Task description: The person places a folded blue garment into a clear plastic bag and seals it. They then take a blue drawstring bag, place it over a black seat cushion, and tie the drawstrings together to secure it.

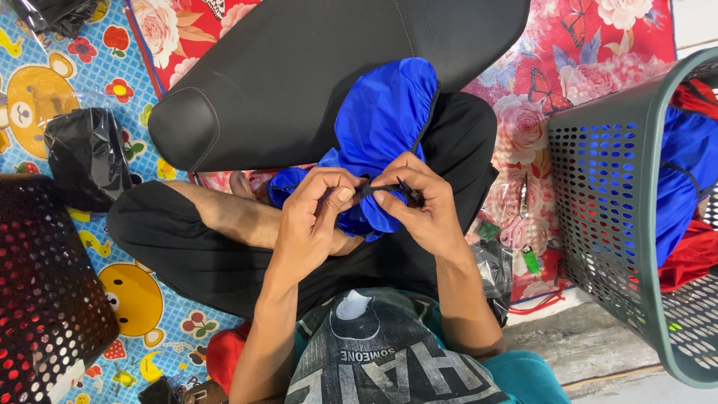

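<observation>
I sit cross-legged on a patterned mat. A blue fabric cover (385,112) with a black elastic edge lies gathered over my lap and partly over a black seat cushion (299,67). My left hand (318,217) and my right hand (422,206) meet in front of me, both pinching the black elastic band (378,188) at the cover's rim. Fingers of both hands are closed on that band, and the blue cloth bunches beneath them.
A grey perforated basket (606,202) at the right holds blue and red fabric. A dark perforated basket (45,284) sits at the left, with a black plastic bag (86,157) behind it. A small green lighter (530,259) and scissors (524,196) lie on the floral mat.
</observation>
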